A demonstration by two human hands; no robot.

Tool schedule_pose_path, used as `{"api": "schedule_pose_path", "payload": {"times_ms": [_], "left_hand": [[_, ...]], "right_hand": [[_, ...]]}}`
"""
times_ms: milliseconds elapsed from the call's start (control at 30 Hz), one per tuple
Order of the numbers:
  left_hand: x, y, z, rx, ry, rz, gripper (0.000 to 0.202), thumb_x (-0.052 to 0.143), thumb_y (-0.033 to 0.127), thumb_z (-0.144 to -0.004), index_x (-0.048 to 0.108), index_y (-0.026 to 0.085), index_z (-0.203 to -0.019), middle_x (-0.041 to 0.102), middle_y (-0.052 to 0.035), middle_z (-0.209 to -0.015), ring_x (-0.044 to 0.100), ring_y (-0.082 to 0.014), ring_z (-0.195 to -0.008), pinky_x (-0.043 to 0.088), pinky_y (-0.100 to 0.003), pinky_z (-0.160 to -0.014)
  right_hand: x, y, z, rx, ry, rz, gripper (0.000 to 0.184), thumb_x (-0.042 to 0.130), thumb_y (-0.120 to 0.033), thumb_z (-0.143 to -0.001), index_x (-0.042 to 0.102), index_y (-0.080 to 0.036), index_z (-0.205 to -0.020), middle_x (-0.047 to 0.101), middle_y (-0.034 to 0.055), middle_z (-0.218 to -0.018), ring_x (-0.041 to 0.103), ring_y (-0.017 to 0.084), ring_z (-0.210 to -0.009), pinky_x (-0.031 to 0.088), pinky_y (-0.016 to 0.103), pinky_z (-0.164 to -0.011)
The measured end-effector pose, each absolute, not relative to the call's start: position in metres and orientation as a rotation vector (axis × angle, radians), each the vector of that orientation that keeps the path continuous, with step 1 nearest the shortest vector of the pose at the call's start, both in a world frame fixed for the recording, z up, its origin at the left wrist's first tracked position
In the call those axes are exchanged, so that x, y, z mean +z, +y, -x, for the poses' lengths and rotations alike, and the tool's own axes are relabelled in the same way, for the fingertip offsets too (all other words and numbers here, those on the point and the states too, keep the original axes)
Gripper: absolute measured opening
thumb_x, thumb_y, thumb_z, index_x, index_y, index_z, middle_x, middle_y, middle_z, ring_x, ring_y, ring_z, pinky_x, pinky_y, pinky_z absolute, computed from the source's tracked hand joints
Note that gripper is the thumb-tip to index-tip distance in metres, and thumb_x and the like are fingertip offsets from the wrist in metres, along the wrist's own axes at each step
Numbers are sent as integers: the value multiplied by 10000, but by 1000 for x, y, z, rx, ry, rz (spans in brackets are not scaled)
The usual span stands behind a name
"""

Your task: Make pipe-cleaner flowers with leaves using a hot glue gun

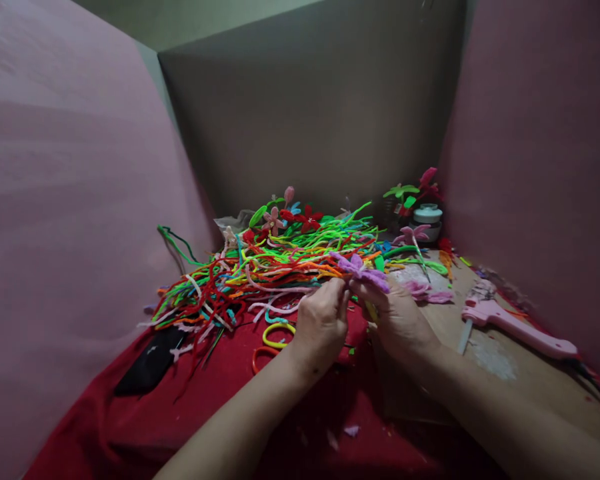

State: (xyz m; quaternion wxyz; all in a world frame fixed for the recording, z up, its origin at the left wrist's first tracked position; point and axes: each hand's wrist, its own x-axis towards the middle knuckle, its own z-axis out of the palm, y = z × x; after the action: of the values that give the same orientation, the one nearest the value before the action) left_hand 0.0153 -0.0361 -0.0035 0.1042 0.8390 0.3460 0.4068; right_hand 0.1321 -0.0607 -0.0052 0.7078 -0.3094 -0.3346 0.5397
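A purple pipe-cleaner flower (361, 269) sticks up between my two hands, its petals spread above the fingertips. My left hand (325, 321) is closed in a pinch just below the petals. Beside it, my right hand (397, 319) is also closed on the flower's underside, with a bit of yellow-green showing by its fingers. The exact grip under the petals is hidden. Scissors with yellow and orange handle loops (279, 335) lie to the left of my left hand, their blades out of sight. Behind both hands spreads a heap of coloured pipe cleaners (290, 257).
A pink glue gun (517, 327) rests on a cardboard sheet (540, 393) at the right. A black pouch-like item (150, 360) lies left on the red cloth (145, 427). Finished flowers (310, 219) and a lidded jar (427, 220) stand at the back. Panels enclose three sides.
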Motion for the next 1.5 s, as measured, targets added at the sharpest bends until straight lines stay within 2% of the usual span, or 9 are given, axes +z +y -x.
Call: {"api": "schedule_pose_path", "payload": {"times_ms": [100,267,433,667,967,1133,1233,1333,1500], "left_hand": [[-1,-37,-18,1181,959,-2069,178,464,242,-867,527,165,-719,448,30,-598,398,-81,-540,322,-212,-531],[6,-40,-21,1003,734,-1373,155,572,293,-792,520,160,-733,416,69,-506,299,-37,-389,232,-172,-380],[10,-39,-13,847,485,-1129,145,610,274,-781,553,142,-802,454,67,-494,262,-7,-332,188,-140,-342],[12,-34,-7,686,314,-989,149,624,269,-787,553,140,-810,402,84,-490,169,7,-322,196,-120,-313],[15,-25,-7,684,414,-1054,238,627,357,-768,546,133,-763,397,85,-534,198,8,-321,278,-135,-298],[14,-22,-16,809,615,-1333,236,595,370,-765,506,158,-710,467,60,-563,355,-34,-353,323,-174,-346],[4,-20,-18,921,776,-1675,174,585,315,-766,529,165,-699,468,57,-532,403,-60,-412,318,-186,-412],[-9,-16,-14,1067,877,-1967,217,539,263,-795,531,176,-596,481,37,-507,420,-80,-468,329,-196,-475],[-23,-12,-4,1137,889,-2074,135,520,232,-809,596,202,-701,511,32,-526,428,-90,-474,353,-201,-505]], "right_hand": [[-5,-60,-132,1192,-735,679,154,789,-239,-569,668,-195,-654,551,-61,-540,378,69,-463,309,230,-467],[-5,-58,-134,1244,-786,659,123,768,-246,-596,694,-191,-677,622,-23,-622,488,97,-544,367,239,-526],[-11,-53,-142,1370,-895,649,103,725,-259,-627,666,-185,-666,579,-23,-578,447,95,-495,323,247,-494],[-7,-54,-147,1363,-916,651,114,757,-231,-597,678,-187,-665,534,-43,-546,392,71,-480,271,227,-469],[1,-51,-142,1363,-784,701,128,761,-229,-585,679,-174,-666,616,-31,-595,518,88,-533,353,211,-483],[-2,-44,-142,1322,-716,744,118,756,-229,-578,683,-181,-657,630,-33,-593,523,90,-514,376,211,-480],[-12,-41,-140,1248,-707,686,133,759,-214,-584,697,-183,-697,649,-28,-639,535,102,-569,424,231,-559],[-21,-40,-137,1204,-803,626,142,740,-215,-639,711,-196,-776,680,-7,-733,572,143,-695,449,285,-690],[-21,-44,-132,1178,-909,642,132,704,-265,-710,719,-211,-830,678,-7,-767,576,152,-724,449,298,-720]]}}
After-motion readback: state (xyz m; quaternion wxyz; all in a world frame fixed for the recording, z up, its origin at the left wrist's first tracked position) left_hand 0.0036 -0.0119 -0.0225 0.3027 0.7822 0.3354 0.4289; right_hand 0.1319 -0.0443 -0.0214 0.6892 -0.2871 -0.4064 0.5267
